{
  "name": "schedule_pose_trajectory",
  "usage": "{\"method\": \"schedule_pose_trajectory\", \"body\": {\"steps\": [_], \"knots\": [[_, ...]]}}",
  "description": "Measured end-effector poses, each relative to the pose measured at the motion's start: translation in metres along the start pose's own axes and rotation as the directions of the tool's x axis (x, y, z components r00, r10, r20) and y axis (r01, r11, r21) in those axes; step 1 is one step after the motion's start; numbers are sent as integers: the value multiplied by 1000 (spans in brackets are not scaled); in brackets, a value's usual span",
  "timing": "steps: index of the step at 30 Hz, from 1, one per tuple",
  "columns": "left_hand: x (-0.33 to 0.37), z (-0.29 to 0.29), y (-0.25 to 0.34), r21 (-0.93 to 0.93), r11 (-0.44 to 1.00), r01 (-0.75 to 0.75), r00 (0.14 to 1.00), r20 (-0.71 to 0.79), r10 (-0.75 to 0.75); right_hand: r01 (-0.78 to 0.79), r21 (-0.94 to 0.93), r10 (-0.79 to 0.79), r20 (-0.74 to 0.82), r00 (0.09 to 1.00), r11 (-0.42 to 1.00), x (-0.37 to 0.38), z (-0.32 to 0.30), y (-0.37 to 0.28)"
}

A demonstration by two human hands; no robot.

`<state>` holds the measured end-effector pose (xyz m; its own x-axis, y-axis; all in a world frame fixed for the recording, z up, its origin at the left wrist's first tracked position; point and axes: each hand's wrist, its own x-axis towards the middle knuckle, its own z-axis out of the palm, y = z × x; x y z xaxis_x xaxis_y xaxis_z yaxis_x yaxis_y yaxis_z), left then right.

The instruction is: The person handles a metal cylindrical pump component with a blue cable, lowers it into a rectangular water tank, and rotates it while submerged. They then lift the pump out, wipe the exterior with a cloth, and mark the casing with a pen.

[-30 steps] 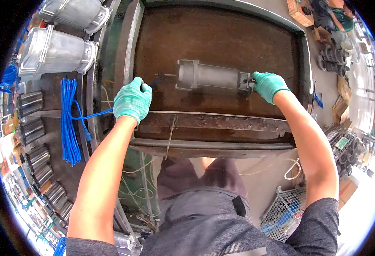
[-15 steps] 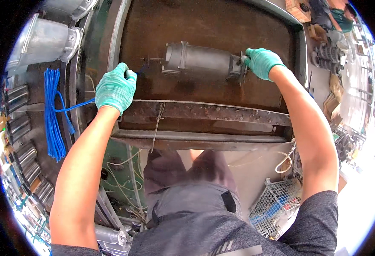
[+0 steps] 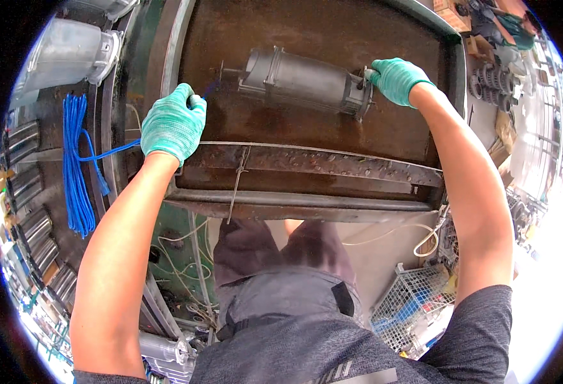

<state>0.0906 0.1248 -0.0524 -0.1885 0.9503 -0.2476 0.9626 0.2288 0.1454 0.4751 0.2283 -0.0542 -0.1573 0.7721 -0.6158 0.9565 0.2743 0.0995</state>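
A grey metal cylindrical housing (image 3: 307,81), like a motor or pump body, lies tilted in a rusty brown tank (image 3: 384,35) that appears to hold liquid. Its flanged end is at the right, a thin shaft at the left. My right hand (image 3: 399,81), in a green glove, grips the edge of that flange with closed fingers. At the tank's left rim my left hand (image 3: 174,123), gloved alike, is closed around a blue cable (image 3: 125,147). The cable runs from a hanging coil on the left into my fist; a blurred blue stretch shows beyond it, towards the shaft end.
More silver housings (image 3: 70,51) stand at the left, above metal rollers (image 3: 32,185). A wire basket (image 3: 409,304) sits on the floor at the lower right. Ring-shaped parts (image 3: 486,86) and another person (image 3: 515,29) are at the far right.
The housing has tilted, its left end shifting up and away and its right end slightly nearer. My right hand stays at the flange and my left hand keeps the cable.
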Motion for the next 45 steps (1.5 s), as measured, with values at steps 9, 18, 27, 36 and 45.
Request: {"method": "schedule_pose_trajectory", "body": {"steps": [9,18,27,36,45], "knots": [[-1,1,-2,0,1000,-2,1000,-3,2,12,5,-12,-8,1000,1000,0,-3,0],[-2,-2,1,-4,1000,-15,1000,-10,15,47,39,-46,-25,999,998,-2,-5,0],[-1,-2,0,9,1000,10,1000,19,-10,34,15,-34,-9,999,999,-6,-10,-4],[-3,-4,1,13,1000,-3,1000,-2,3,50,21,-50,-4,999,999,-9,-9,-3],[-4,0,-2,-6,1000,-29,998,-56,29,55,17,-55,5,998,998,-15,-14,-3]]}}
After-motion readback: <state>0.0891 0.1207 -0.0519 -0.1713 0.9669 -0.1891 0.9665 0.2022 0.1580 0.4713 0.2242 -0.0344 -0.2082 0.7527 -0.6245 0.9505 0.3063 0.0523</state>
